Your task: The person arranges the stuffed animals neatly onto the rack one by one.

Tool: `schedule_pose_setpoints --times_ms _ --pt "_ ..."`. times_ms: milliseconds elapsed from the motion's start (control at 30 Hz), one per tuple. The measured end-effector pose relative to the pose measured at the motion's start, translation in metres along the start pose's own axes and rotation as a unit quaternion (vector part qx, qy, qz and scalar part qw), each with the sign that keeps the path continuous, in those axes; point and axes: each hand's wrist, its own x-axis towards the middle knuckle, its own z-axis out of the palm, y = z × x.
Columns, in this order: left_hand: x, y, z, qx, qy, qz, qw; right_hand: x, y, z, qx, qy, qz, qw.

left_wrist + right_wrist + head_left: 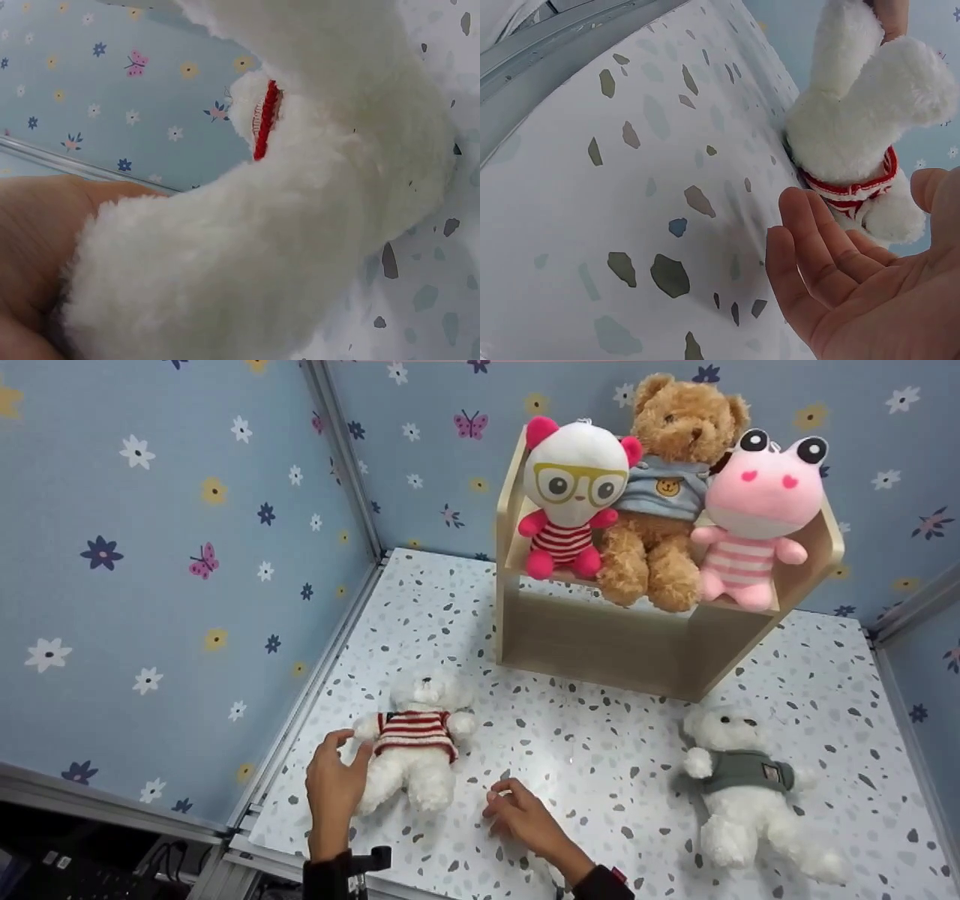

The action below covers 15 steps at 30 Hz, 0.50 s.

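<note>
A white teddy bear in a red-and-cream striped sweater (416,729) lies on its back on the speckled tabletop. My left hand (335,776) is at its side, by the bear's arm and leg, with thumb and fingers spread in a loose C. In the left wrist view the bear's fluffy white leg (195,277) overlaps part of that hand. To the right of the bear, my right hand (521,816) hovers low over the table, fingers loosely bent and holding nothing. The right wrist view shows its palm (900,300) turned up near the bear's sweater (851,193).
A second white teddy bear in a grey-green top (750,772) lies at the right. Behind stands a wooden shelf (600,645) bearing a panda plush (576,502), a brown teddy bear (667,502) and a pink frog plush (761,510). Patterned walls (187,607) bound the table.
</note>
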Motion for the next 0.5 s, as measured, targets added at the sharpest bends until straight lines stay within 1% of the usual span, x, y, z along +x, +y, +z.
schedule_pose_setpoints --times_ms 67,133,267,367,500 --pt "0.002 -0.003 -0.002 -0.008 -0.013 -0.010 0.9998 0.002 0.001 0.002 0.008 0.001 0.011 1.000" --pt "0.003 -0.004 -0.004 -0.005 -0.033 -0.022 0.9992 0.003 0.002 0.004 0.016 0.000 0.019 1.000" --pt "0.001 -0.004 -0.005 0.014 -0.088 -0.036 0.9953 0.005 -0.001 0.009 0.034 -0.013 0.028 0.999" --pt "-0.002 -0.003 -0.003 0.024 -0.122 -0.033 0.9918 0.007 -0.007 0.013 0.040 -0.033 0.028 0.998" --pt "-0.008 -0.001 0.000 0.034 -0.143 -0.016 0.9890 0.012 -0.017 0.016 0.036 -0.054 0.023 0.998"
